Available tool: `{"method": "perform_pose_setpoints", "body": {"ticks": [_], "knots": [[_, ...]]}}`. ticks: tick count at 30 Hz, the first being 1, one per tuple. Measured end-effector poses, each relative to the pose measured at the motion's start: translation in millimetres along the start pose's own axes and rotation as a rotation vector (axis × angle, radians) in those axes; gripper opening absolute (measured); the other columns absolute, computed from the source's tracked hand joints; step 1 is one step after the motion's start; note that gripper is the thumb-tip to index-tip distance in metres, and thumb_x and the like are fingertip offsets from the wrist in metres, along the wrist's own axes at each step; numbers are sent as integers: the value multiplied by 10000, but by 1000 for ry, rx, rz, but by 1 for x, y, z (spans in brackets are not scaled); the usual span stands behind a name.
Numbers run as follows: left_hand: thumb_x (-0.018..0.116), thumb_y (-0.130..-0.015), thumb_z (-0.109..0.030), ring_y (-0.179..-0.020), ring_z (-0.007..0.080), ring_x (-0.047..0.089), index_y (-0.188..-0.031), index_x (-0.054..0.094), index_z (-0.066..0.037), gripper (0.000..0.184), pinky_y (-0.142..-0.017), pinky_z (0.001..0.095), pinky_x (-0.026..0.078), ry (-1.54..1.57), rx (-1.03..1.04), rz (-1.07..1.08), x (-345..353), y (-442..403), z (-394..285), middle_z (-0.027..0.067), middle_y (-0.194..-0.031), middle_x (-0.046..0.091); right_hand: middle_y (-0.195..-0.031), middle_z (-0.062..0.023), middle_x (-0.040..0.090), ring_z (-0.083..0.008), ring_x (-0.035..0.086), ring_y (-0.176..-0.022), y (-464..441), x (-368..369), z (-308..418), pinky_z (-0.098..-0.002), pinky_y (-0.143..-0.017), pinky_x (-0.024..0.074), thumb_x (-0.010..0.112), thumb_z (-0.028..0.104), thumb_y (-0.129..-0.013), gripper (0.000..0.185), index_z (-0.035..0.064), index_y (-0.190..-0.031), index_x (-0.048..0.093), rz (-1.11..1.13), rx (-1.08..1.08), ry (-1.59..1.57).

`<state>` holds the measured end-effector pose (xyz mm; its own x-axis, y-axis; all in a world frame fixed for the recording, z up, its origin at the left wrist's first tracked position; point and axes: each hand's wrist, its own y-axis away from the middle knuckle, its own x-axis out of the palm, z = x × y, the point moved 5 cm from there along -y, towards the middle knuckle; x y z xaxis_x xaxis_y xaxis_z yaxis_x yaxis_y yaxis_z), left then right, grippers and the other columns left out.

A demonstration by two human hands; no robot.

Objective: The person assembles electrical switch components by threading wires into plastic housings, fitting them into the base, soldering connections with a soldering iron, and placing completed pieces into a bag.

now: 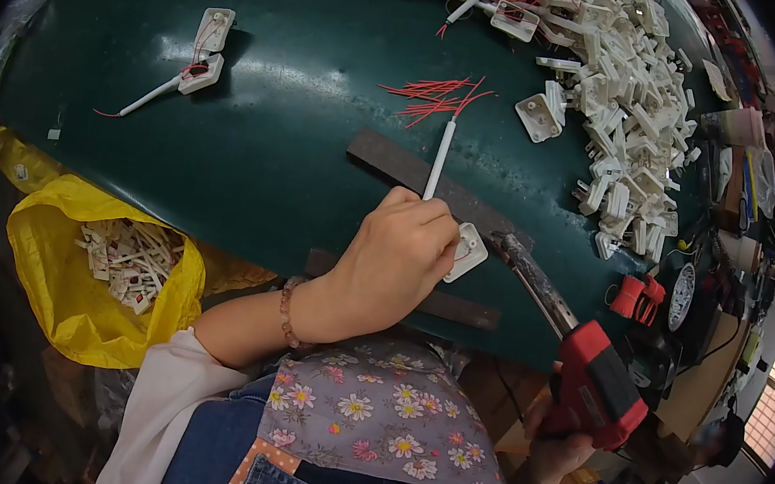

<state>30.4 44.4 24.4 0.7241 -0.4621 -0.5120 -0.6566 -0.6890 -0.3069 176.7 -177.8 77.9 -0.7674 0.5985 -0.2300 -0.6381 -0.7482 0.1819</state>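
Head view: close to the near edge of the glossy green tabletop, the left hand pinches a slender white plastic tube; a white rectangular plastic housing sits beside its fingers. The right hand grips a red-and-black tool. Risk: its metal barrel could scuff the housing should the pinch slip.
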Motion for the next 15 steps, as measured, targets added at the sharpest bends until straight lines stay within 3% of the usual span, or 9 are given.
{"method": "perform_pose_setpoints", "body": {"ticks": [10, 13, 15], "knots": [[699, -674, 45, -674, 241, 601, -738, 611, -24, 129, -664, 308, 462, -22, -31, 17, 0, 0, 2, 62, -744, 636, -1116, -235, 590, -107, 452, -372, -3, -1, -9, -230, -335, 344, 527, 699, -797, 920, -94, -1245, 396, 10, -57, -56], [729, -681, -11, -738, 240, 607, -828, 610, -27, 190, -750, 326, 448, -49, -38, 71, 1, 2, 0, 61, -791, 634, -1100, -233, 591, -105, 446, -370, -5, -3, -11, -236, -340, 349, 511, 706, -801, 923, -100, -1236, 397, 2, -61, -68], [747, -699, -84, -807, 239, 595, -985, 561, -9, 349, -877, 389, 394, -245, 14, 196, 3, 0, -13, 79, -876, 614, -1104, -235, 586, -106, 447, -371, -6, -4, -14, -241, -342, 352, 505, 709, -802, 925, -103, -1231, 398, -14, -51, -89]]}}
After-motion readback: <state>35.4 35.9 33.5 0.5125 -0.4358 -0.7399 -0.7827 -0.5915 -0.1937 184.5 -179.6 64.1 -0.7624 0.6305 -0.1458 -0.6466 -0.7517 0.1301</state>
